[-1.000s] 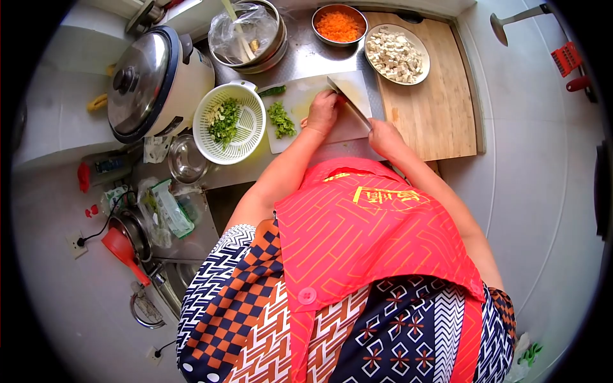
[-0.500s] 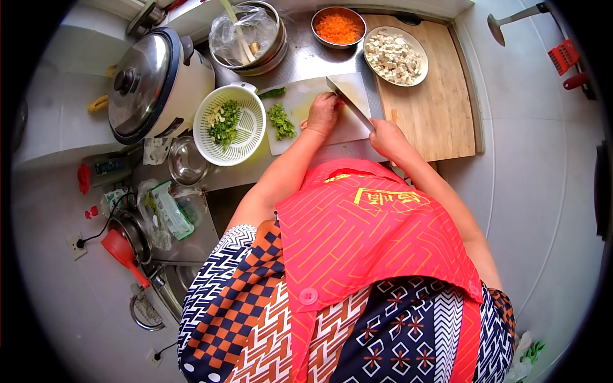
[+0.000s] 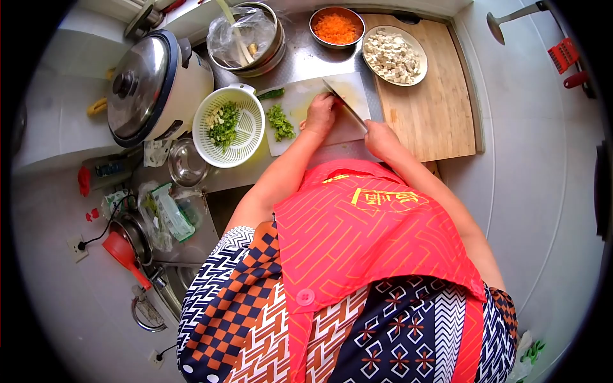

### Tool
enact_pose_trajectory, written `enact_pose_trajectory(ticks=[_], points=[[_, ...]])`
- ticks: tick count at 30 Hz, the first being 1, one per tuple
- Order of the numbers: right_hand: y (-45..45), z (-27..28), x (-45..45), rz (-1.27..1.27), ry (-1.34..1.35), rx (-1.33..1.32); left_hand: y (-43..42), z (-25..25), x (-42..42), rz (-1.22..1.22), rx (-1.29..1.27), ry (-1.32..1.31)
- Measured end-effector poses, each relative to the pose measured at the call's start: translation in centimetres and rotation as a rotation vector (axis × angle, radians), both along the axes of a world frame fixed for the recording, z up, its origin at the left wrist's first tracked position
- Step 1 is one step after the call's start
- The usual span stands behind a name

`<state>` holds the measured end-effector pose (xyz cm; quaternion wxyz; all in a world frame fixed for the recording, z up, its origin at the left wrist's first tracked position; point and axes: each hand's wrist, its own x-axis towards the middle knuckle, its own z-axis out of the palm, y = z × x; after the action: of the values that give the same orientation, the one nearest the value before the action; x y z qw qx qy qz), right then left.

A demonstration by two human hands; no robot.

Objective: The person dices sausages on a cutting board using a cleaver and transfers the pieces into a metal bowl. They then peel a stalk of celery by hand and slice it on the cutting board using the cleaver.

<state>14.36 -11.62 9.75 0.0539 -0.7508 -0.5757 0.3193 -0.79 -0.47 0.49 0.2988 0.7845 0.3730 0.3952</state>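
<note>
My right hand [image 3: 382,138] is closed around the handle of a kitchen knife [image 3: 345,106], whose blade slants up and left over the white cutting board [image 3: 354,89]. Right beside the blade, my left hand [image 3: 320,113] presses down on the board with curled fingers. What lies under those fingers is mostly hidden; a small pale piece shows at the hand's left edge. Chopped green pepper [image 3: 280,123] is heaped on the board's left part, below a whole green pepper [image 3: 271,94] at the upper left edge. A white colander [image 3: 258,131] holding chopped greens stands to the left.
Behind the board are a bowl of shredded carrot [image 3: 334,29] and a plate of diced white pieces [image 3: 394,56], the plate resting on a wooden board [image 3: 440,108]. A plastic-covered pot [image 3: 279,48], a large cooker [image 3: 191,83] and a glass bowl [image 3: 187,163] stand left.
The knife and my right hand have shifted slightly left, and the blade now looks more edge-on. My left hand remains on the board in nearly the same place.
</note>
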Motion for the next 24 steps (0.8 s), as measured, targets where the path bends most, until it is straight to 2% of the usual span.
enact_pose_trajectory(ticks=[17,22,24], points=[[0.3,-0.5,0.7,0.028,0.008,0.049,-0.1,0.0,-0.1,-0.009,0.027,0.097],[0.4,4.2,-0.2,-0.059,0.073,-0.038,-0.1,0.1,0.0,0.001,0.023,0.049],[0.2,4.0,0.0,-0.040,0.079,-0.031,-0.1,-0.1,-0.1,0.006,0.021,0.069]])
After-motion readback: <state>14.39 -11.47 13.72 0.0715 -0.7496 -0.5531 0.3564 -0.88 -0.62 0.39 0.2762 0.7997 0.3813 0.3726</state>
